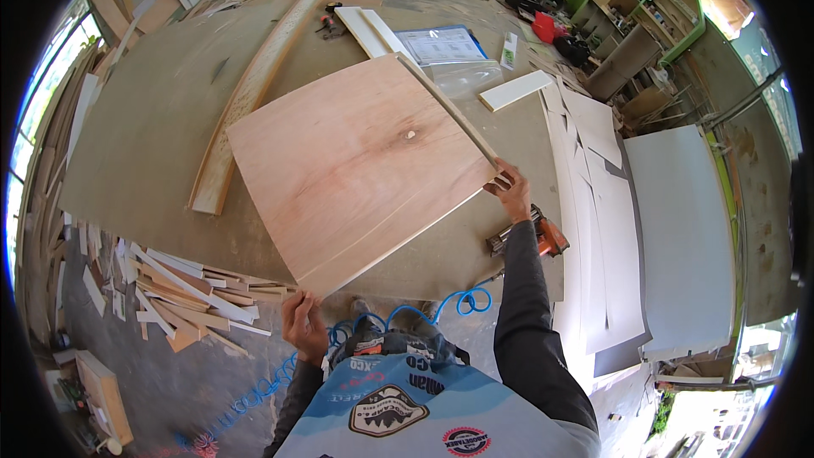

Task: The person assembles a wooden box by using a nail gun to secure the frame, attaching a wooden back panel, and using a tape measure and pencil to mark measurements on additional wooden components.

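A square plywood panel [339, 161] with a small knot lies tilted above the workbench [144, 136]. My left hand [305, 324] grips its near left corner, fingers closed on the edge. At the right corner my right hand [510, 192] holds the panel, fingertips curled under it. A narrow strip [449, 110] runs along the panel's far right edge. Just below my right hand, an orange and black nail gun [534, 236] rests on the bench. The panel hides part of a long wooden board [227, 148] on its left.
White boards [373, 30], a blue clipboard with paper [441, 45] and a short white block [515, 91] lie beyond the panel. A blue coiled air hose [407, 312] hangs at the bench's near edge. Scrap strips [191, 293] are piled at lower left; white sheets [598, 212] stand right.
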Action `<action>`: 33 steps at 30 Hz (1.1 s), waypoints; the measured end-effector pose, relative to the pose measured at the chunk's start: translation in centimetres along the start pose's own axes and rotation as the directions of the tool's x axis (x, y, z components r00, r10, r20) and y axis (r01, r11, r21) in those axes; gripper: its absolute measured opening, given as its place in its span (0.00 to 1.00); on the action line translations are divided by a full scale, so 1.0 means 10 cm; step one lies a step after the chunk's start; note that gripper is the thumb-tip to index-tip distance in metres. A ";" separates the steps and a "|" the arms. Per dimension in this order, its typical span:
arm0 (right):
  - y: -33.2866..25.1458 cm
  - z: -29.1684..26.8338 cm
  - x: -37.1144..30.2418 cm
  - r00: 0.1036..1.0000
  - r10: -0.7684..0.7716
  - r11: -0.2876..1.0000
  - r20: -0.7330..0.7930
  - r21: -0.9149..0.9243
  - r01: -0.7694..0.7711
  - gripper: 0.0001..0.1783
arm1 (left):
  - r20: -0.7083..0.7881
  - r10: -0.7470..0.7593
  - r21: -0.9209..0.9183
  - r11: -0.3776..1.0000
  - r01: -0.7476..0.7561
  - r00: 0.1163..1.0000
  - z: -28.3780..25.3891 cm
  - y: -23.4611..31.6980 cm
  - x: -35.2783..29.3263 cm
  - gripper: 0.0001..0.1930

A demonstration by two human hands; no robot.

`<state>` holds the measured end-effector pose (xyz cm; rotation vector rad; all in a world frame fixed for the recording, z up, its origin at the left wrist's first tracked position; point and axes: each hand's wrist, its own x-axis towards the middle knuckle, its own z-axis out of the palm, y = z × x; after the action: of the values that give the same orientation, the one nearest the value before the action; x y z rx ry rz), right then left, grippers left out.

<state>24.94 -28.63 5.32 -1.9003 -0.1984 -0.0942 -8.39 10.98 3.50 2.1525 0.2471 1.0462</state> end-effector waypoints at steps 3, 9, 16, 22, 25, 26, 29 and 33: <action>-0.08 0.12 -0.12 0.997 -0.049 0.998 -0.059 -0.042 0.046 0.36 | -0.008 0.024 0.015 1.000 -0.024 1.000 -0.02 -0.03 0.00 0.09; -0.18 0.31 -0.33 0.992 -0.064 0.980 -0.113 -0.195 0.041 0.39 | -0.004 -0.003 0.054 0.999 0.004 1.000 -0.01 0.04 -0.02 0.08; -0.09 0.29 -0.39 0.993 -0.047 0.986 -0.109 -0.164 0.029 0.40 | -0.044 -0.052 0.091 0.994 0.056 0.998 0.06 0.17 -0.03 0.06; -0.20 0.01 -0.36 0.980 0.107 0.908 0.168 -0.418 -0.028 0.48 | -0.113 -0.031 0.145 0.988 0.047 0.993 0.13 0.18 -0.05 0.04; -0.22 -0.09 -0.51 0.988 -0.005 0.878 0.154 -0.472 0.078 0.50 | -0.172 -0.013 0.153 0.987 0.040 0.985 0.21 0.02 -0.10 0.04; -0.29 -0.10 -0.61 0.992 0.005 0.908 0.129 -0.416 0.049 0.48 | -0.196 -0.010 0.154 0.987 0.041 0.981 0.19 -0.04 -0.10 0.04; -0.38 -0.35 -1.24 0.991 -0.088 0.986 0.103 -0.131 0.101 0.22 | -0.234 -0.083 0.108 0.988 0.111 0.969 0.24 -0.10 -0.10 0.05; -0.24 -0.84 -2.58 0.973 -0.222 0.972 0.063 -0.060 0.226 0.13 | -0.296 -0.159 -0.004 0.986 0.165 0.942 0.35 -0.33 -0.13 0.05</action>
<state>-0.54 -38.11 6.12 -1.9423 -0.4537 -0.2023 -6.20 10.91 -1.00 1.9490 0.5687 1.2708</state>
